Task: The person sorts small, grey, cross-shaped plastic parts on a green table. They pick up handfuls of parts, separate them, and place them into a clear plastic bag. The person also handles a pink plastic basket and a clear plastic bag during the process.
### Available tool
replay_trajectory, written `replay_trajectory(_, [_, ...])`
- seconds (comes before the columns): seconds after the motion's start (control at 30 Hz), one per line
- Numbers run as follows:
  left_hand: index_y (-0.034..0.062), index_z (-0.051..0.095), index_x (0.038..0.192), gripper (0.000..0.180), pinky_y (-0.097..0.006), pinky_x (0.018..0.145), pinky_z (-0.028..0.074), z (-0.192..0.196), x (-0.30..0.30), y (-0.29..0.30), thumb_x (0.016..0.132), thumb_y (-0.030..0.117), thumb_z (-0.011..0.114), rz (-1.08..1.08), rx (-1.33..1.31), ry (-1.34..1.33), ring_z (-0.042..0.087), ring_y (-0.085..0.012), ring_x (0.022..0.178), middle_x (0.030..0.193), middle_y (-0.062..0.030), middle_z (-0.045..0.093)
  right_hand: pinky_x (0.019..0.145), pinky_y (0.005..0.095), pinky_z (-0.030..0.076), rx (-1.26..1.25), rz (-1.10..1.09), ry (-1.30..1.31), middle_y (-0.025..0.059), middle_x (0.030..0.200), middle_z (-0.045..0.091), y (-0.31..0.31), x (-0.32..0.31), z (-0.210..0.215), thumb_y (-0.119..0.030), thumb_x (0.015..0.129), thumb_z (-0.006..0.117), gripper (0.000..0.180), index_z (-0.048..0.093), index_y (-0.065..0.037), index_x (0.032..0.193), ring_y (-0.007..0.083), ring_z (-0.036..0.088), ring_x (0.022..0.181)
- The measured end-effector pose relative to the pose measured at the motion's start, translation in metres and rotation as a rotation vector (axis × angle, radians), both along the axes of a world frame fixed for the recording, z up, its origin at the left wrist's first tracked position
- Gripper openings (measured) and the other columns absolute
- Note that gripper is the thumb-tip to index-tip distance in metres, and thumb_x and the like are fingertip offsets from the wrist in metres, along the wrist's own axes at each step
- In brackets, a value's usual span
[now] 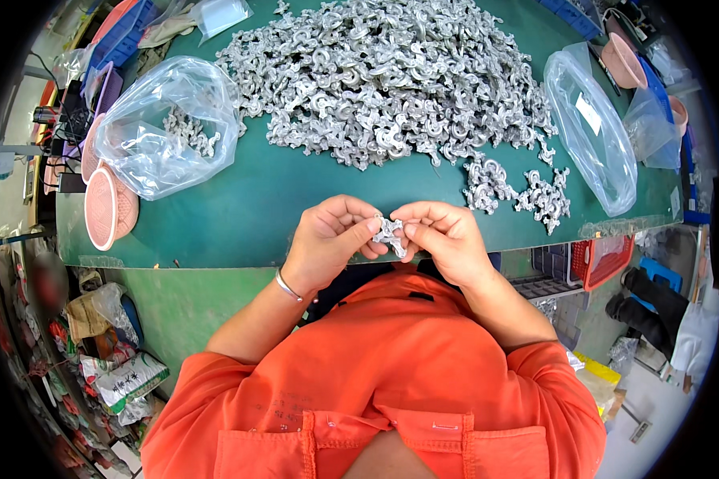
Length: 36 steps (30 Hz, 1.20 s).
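Between my two hands, just over the near edge of the green table point(256, 191), is a small silver metal casting point(389, 232) with curved arms. My left hand point(331, 238) pinches it from the left with thumb and fingertips. From the right, the thumb and fingers of my right hand point(447, 238) close on the same piece. Beyond my hands spreads a large heap of similar castings point(375, 80). Two small clusters, one casting pile point(487, 185) and another casting pile point(545, 199), lie to the right, nearer to me.
A clear plastic bag point(156, 168) with some castings inside sits at the left. Beside it, a pink basket point(101, 209) leans at the table's edge. Another clear bag point(591, 160) lies at the right. Below the table on the right is a red crate point(607, 263).
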<state>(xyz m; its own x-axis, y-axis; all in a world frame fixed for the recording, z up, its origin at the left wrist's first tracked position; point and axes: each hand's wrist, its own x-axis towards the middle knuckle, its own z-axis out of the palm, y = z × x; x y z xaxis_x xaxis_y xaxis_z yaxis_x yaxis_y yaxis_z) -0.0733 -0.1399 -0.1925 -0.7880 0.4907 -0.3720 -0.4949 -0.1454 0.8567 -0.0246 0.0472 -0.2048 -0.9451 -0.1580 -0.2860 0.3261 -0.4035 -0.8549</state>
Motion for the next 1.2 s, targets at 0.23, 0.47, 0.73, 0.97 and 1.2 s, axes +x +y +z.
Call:
replay_trajectory(0.23, [-0.0034, 0.058, 0.094, 0.009, -0.023, 0.057, 0.054, 0.003, 0.000, 0.002, 0.087, 0.001, 0.060, -0.003, -0.042, 0.107, 0.066, -0.0158, 0.068, 0.083, -0.0117, 0.066, 0.057, 0.0211, 0.051, 0.042, 0.008, 0.012, 0.0073, 0.086, 0.066, 0.002, -0.002, 0.003, -0.001, 0.089, 0.054, 0.017, 0.063, 0.001, 0.104, 0.0087, 0.060, 0.068])
replay_trajectory(0.47, [-0.0050, 0.057, 0.096, 0.009, -0.024, 0.062, 0.055, 0.009, 0.002, 0.005, 0.087, -0.001, 0.058, -0.026, -0.116, 0.229, 0.066, -0.0157, 0.073, 0.087, -0.0123, 0.066, 0.056, 0.0185, 0.050, 0.059, 0.037, 0.014, 0.0026, 0.084, 0.064, 0.005, -0.003, 0.003, -0.003, 0.088, 0.058, 0.016, 0.063, 0.000, 0.102, 0.0047, 0.058, 0.070])
replay_trajectory(0.73, [-0.0052, 0.058, 0.098, 0.011, -0.023, 0.065, 0.055, 0.006, 0.005, 0.003, 0.087, -0.003, 0.057, -0.070, -0.212, 0.452, 0.066, -0.0141, 0.076, 0.089, -0.0112, 0.066, 0.057, 0.0174, 0.049, 0.053, 0.047, -0.003, 0.0014, 0.084, 0.064, 0.005, -0.003, 0.004, -0.003, 0.087, 0.059, 0.012, 0.064, 0.000, 0.098, 0.0040, 0.058, 0.071])
replay_trajectory(0.97, [-0.0048, 0.058, 0.097, 0.010, -0.023, 0.064, 0.055, 0.008, 0.004, 0.005, 0.088, -0.001, 0.058, -0.049, -0.147, 0.325, 0.066, -0.0151, 0.076, 0.087, -0.0109, 0.065, 0.057, 0.0172, 0.049, 0.061, 0.030, 0.026, 0.0015, 0.083, 0.065, 0.005, -0.003, 0.005, -0.004, 0.087, 0.060, 0.012, 0.064, 0.000, 0.098, 0.0037, 0.057, 0.068])
replay_trajectory(1.2, [-0.0021, 0.057, 0.093, 0.006, -0.024, 0.055, 0.054, 0.005, -0.004, 0.008, 0.088, 0.001, 0.057, 0.007, 0.052, -0.006, 0.065, -0.0156, 0.066, 0.083, -0.0116, 0.065, 0.055, 0.0217, 0.053, 0.007, 0.006, -0.053, 0.0048, 0.084, 0.063, 0.005, -0.006, 0.010, -0.008, 0.089, 0.059, 0.017, 0.064, 0.002, 0.102, 0.0085, 0.060, 0.068])
